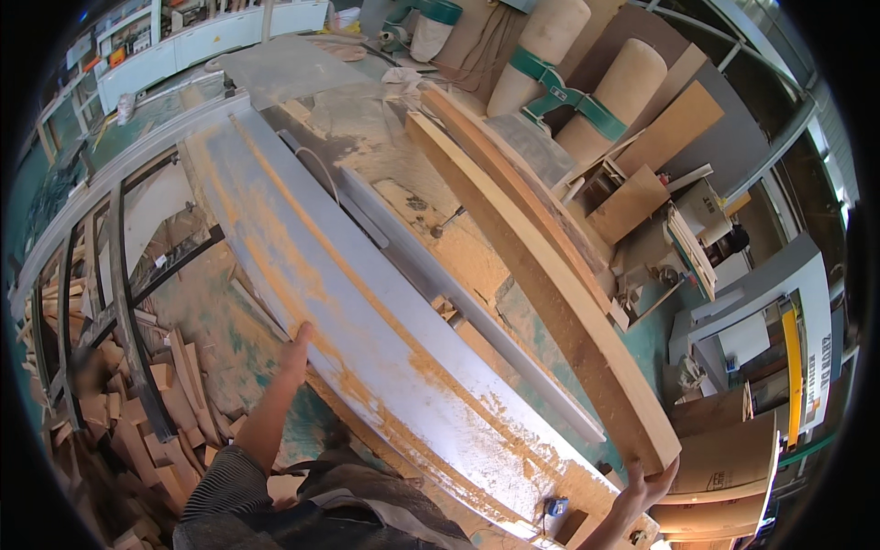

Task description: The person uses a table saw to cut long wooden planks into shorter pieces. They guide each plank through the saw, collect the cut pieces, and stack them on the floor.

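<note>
A long silvery metal machine table (pixel 367 321), streaked with sawdust, runs diagonally away from me. My left hand (pixel 295 356) grips its left edge, thumb on top and the other fingers mostly hidden. At the lower right, my right hand (pixel 644 495) is closed round the near end of a long, thick wooden beam (pixel 559 302). The beam stretches up and left toward the far side. Just beyond it lies a second, orange-brown timber (pixel 513 188), nearly parallel. On the table's near end sits a small blue tape measure (pixel 555 506).
Wood offcuts (pixel 156 431) are heaped at the left below a black metal frame (pixel 124 302). A dust collector (pixel 573 96) with pale bags stands at the back. Toward the right are a grey machine housing (pixel 797 330) and a cardboard box (pixel 724 467). Sawdust covers much of the work area.
</note>
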The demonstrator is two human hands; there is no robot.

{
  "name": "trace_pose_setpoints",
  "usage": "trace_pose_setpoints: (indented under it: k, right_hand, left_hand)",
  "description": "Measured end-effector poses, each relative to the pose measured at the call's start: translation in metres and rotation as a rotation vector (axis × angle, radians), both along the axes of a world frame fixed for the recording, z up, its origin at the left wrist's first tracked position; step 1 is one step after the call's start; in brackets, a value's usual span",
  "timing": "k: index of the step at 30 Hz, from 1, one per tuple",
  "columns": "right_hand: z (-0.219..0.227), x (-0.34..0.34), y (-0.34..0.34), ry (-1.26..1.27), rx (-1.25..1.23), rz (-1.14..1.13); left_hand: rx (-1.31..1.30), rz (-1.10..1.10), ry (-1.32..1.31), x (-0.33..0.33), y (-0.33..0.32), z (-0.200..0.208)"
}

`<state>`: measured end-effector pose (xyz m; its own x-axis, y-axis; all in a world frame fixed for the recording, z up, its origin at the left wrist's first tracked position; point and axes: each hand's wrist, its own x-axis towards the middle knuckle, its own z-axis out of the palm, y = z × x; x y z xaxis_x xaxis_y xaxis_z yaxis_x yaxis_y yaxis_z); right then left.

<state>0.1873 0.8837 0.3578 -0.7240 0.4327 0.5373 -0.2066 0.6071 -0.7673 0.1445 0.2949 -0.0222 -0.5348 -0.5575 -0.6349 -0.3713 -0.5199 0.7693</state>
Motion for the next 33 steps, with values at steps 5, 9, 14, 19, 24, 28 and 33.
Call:
trace_pose_setpoints:
  k: [5,9,14,19,24,28,33]
  right_hand:
    - [-0.028,0.053,0.007,0.064,0.116,-0.088]
    - [-0.049,0.095,0.028,-0.048,0.172,-0.053]
    - [-0.072,0.123,0.032,-0.229,-0.152,-0.016]
    - [-0.076,0.153,0.062,-0.166,-0.113,-0.055]
    - [-0.055,0.185,0.084,-0.067,0.003,-0.088]
    - [-0.054,0.201,0.123,-0.134,-0.02,-0.111]
    - [-0.066,0.213,0.181,-0.214,-0.047,-0.116]
  left_hand:
    - [-0.004,0.001,-0.006,0.007,0.037,0.037]
    - [-0.041,-0.033,-0.015,0.019,0.067,0.029]
    - [-0.106,-0.099,-0.013,0.045,0.091,0.009]
    - [-0.386,-0.109,0.255,0.042,0.161,0.04]
    - [-0.126,-0.335,0.522,-0.036,0.243,0.09]
    - [0.711,-0.174,0.533,-0.134,0.294,0.112]
    - [0.699,-0.277,0.808,-0.149,0.358,0.147]
